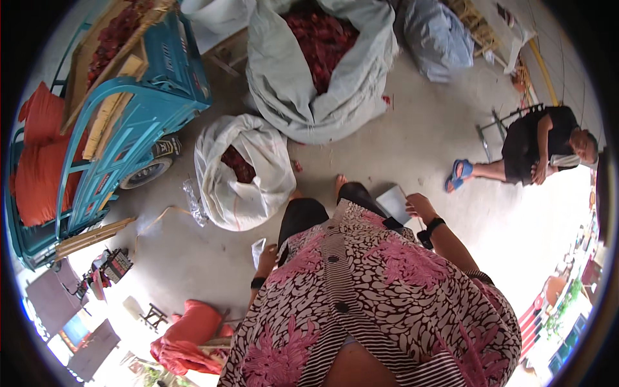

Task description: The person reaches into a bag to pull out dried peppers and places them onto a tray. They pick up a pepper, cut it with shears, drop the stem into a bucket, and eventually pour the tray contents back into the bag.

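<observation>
My left hand hangs beside my left thigh, its fingers closed on a small white, crumpled piece that looks like plastic film. Out to the right, my right hand is curled at the edge of a flat, pale grey sheet-like thing; its exact kind I cannot make out. In front of my legs stands a white woven sack, its mouth open on dark red pieces like dried chillies. Behind it, a larger pale sack gapes around more of the same red pieces.
A teal cargo tricycle stands at left, carrying orange-red sacks. On the right a person sits on a chair, feet in blue slippers. A grey-blue bag lies at the far right, a red sack at the near left.
</observation>
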### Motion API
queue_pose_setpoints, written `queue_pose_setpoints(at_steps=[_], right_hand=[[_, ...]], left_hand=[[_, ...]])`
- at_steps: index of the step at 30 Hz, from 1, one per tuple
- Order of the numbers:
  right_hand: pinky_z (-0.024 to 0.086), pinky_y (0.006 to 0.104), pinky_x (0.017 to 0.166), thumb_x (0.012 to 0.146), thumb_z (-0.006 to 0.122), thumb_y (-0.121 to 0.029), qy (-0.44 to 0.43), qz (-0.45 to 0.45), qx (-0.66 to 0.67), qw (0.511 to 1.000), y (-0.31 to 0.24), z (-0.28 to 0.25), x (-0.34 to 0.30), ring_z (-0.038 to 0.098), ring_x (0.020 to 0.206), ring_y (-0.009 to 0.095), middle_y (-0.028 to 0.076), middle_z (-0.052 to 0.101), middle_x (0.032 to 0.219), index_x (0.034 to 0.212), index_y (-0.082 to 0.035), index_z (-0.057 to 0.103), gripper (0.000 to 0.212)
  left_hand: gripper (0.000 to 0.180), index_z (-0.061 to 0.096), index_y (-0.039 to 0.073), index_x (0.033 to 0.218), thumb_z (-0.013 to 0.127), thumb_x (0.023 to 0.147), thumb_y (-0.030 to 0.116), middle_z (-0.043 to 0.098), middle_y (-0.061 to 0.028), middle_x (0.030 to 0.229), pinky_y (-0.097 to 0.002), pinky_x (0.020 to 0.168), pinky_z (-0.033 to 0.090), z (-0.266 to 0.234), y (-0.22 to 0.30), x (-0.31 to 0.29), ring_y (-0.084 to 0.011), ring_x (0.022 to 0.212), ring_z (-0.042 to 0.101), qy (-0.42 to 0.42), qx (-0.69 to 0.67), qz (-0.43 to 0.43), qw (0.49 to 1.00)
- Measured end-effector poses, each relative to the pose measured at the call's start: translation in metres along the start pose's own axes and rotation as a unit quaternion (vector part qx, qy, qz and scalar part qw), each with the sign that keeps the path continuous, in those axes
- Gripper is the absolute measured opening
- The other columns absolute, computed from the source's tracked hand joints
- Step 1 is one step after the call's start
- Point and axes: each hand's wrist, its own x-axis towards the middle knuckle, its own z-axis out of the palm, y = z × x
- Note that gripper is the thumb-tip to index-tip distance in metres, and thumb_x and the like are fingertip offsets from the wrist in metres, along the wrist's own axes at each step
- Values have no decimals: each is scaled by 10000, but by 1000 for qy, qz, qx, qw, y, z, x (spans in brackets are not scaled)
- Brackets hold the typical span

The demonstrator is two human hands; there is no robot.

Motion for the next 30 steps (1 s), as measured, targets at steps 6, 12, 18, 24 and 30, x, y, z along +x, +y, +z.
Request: queue_pose_setpoints(at_steps=[6,12,18,24,30], right_hand=[[486,278,525,845,538,-190,-49,-51,-177,982,30,69,-23,615,641,132,70,629,781,978,-70,628,200],[510,387,708,827,502,-201,-27,-108,-339,934,69,125,55,649,835,320,161,666,864,929,-62,646,225],[429,428,930,808,496,-241,-60,-183,-536,822,34,254,189,513,1106,412,209,557,1179,1121,-87,594,362],[381,520,990,807,580,-230,-105,-258,-549,788,0,392,339,335,1273,436,211,266,1428,1351,-190,392,577],[329,564,1026,768,656,-280,12,-320,-632,706,-24,483,437,218,1303,510,172,163,1478,1386,-330,336,698]], left_hand=[[324,542,68,1162,544,855,172,629,-85,976,-317,614,497,-44,42,6,-151,758,637,-14,-160,-148,976],[409,559,32,1139,602,795,248,609,-171,1061,-358,799,489,-23,-8,82,-309,894,621,-61,61,35,996],[651,463,127,1296,674,730,369,385,-201,1367,-499,1022,291,26,10,89,-359,1288,326,-55,170,56,982],[630,512,171,1276,692,705,367,395,-153,1377,-526,1042,248,39,-18,86,-377,1308,288,22,180,82,980],[489,583,123,1169,695,709,242,523,-93,1252,-458,1006,312,18,-36,79,-321,1219,415,56,44,6,997]])
